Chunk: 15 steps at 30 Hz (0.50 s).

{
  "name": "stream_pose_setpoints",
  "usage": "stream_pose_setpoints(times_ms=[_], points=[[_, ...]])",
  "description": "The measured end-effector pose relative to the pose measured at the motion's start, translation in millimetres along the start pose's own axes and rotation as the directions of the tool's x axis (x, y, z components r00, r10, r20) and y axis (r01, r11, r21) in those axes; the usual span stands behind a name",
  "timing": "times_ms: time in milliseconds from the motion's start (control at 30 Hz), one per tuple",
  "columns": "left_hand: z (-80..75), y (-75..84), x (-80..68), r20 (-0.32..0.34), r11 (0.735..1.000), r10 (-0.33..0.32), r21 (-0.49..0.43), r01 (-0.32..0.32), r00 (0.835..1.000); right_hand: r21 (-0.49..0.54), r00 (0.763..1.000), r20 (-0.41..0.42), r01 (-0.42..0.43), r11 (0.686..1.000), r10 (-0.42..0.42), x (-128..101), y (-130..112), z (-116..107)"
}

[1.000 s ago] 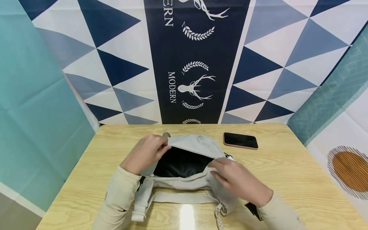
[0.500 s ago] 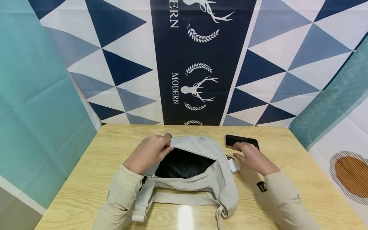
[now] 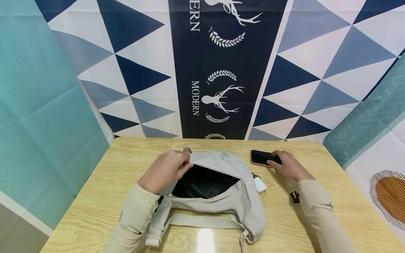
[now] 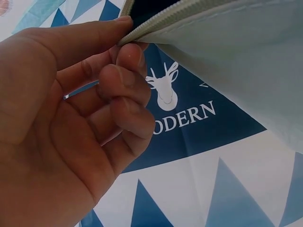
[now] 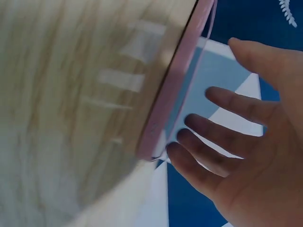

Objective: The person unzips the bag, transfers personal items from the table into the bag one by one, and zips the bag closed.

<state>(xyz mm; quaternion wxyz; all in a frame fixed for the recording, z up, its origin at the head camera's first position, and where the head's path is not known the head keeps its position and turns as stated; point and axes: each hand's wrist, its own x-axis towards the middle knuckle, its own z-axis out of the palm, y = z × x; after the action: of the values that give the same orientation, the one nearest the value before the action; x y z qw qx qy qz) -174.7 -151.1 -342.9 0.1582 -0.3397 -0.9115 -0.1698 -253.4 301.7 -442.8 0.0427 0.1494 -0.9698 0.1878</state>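
A light grey cloth bag [image 3: 251, 211] lies on the table, its zipped mouth gaping and a dark lining [image 3: 205, 182] showing inside. My left hand [image 3: 166, 170] pinches the upper left edge of that mouth. In the left wrist view, thumb and forefinger hold the zipper edge [image 4: 175, 21] while the other fingers curl below. Beyond the bag on the right lies a phone [image 3: 261, 157] with a black screen and pink edge. My right hand [image 3: 289, 167] is over its right end. The right wrist view shows spread fingers [image 5: 222, 130] beside the phone's pink side [image 5: 173, 92], not closed round it.
Between bag and right hand lies a small white piece [image 3: 260, 184] with a black cord. A grey rounded thing [image 3: 187, 150] shows behind the left hand. The bag's strap [image 3: 202, 221] and braided cord [image 3: 243, 244] lie toward the front. A patterned cloth [image 3: 218, 70] hangs behind the wooden table [image 3: 126, 154].
My right hand has let go of the bag's right edge and moved right and away from me to the phone. My left hand keeps its pinch on the bag. The view has shifted slightly.
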Motion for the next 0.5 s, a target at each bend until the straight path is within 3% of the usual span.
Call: stream_pose_setpoints(times_ms=[233,367,500], points=[[0.7,1.1,-0.9,0.004,1.0,-0.005,-0.006,0.005,1.0,-0.038,0.997,0.081,-0.017,0.999,0.02,0.4,18.7,5.3],[0.2,1.4,-1.1,0.008,1.0,-0.014,-0.002,0.014,1.0,-0.063,0.988,0.156,0.01,0.998,0.0,-1.8,22.5,3.0],[0.0,1.3,-1.0,0.012,1.0,-0.023,0.004,0.023,1.0,-0.074,0.983,0.18,0.055,0.996,-0.04,-2.8,22.2,-1.2]])
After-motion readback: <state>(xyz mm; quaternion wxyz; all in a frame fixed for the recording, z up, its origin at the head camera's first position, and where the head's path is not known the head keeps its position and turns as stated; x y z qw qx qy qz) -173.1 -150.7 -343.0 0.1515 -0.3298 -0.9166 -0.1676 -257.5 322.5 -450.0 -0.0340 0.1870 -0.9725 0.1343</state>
